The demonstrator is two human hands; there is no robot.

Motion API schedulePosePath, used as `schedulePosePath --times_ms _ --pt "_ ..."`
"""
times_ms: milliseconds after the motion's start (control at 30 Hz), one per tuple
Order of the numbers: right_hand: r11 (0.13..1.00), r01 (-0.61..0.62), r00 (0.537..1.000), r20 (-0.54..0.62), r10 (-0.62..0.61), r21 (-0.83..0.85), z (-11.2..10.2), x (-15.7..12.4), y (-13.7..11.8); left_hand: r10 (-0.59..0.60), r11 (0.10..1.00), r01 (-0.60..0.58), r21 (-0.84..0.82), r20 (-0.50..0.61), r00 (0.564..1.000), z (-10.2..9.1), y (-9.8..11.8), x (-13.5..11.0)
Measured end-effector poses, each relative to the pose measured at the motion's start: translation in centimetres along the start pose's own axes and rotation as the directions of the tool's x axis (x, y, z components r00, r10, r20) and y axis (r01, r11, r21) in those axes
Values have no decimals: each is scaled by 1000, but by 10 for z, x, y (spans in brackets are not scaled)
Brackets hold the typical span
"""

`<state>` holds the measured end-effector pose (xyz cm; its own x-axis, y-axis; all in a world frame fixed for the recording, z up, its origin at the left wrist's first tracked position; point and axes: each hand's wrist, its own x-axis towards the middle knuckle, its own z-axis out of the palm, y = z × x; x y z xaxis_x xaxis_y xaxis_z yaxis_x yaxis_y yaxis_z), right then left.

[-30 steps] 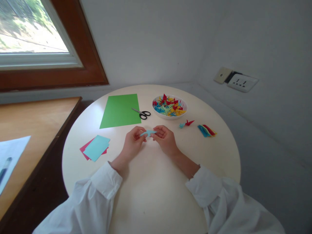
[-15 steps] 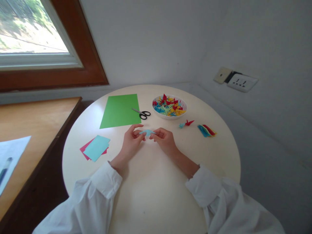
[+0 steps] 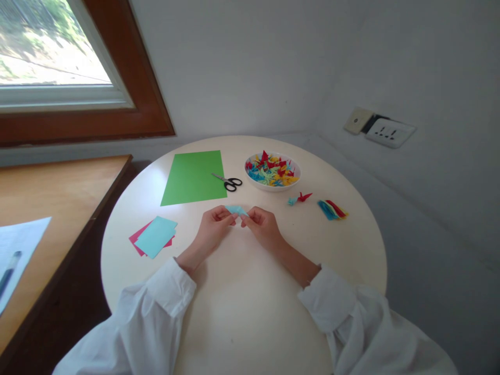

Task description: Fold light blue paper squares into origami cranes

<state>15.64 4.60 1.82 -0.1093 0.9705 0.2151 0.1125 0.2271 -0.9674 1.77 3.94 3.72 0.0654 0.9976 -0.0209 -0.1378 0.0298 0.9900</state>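
Note:
Both of my hands meet over the middle of the round cream table (image 3: 242, 312). Between their fingertips is a small light-blue folded paper piece (image 3: 236, 210). My left hand (image 3: 214, 230) pinches its left end with the fingers curled. My right hand (image 3: 262, 225) pinches its right end, fingers closed. The paper is raised just above the tabletop.
A green sheet (image 3: 194, 177) and black-handled scissors (image 3: 228, 182) lie behind my hands. A white bowl (image 3: 272, 173) holds several coloured folded papers. Small folded pieces (image 3: 299, 198) and a coloured paper stack (image 3: 332, 209) lie right; blue and red sheets (image 3: 154, 237) left. A wooden desk (image 3: 47, 208) adjoins.
My hands have drawn closer together and the blue piece has turned and shifted slightly up between the fingertips. My left index finger, raised half a second ago, is curled in again.

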Motion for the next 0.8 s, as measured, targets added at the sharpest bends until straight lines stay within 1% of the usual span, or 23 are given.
schedulePosePath --times_ms 67,167,300,433,567,633,800 --pt "1000 18 1000 21 -17 -21 0 -1 1 11 1000 -11 17 1 1000 0 1 0" --pt "996 42 999 26 -40 -76 0 -2 1 10 1000 -10 -5 13 1000 1 2 -1" --pt "983 54 998 -31 -60 -175 0 -4 -3 -10 999 10 -37 8 1000 1 3 -1" --pt "975 80 991 -85 -99 -208 -2 -3 -6 17 1000 -16 23 -9 1000 0 2 0" --pt "983 96 988 -108 -114 -157 -2 -1 -4 2 998 -6 69 51 999 -3 -6 2" --pt "989 101 989 -97 -112 -107 -1 0 -1 11 997 -16 77 65 998 -4 -10 3" --pt "994 109 994 29 -110 24 0 -1 3 46 988 -60 143 100 994 -5 -9 3"
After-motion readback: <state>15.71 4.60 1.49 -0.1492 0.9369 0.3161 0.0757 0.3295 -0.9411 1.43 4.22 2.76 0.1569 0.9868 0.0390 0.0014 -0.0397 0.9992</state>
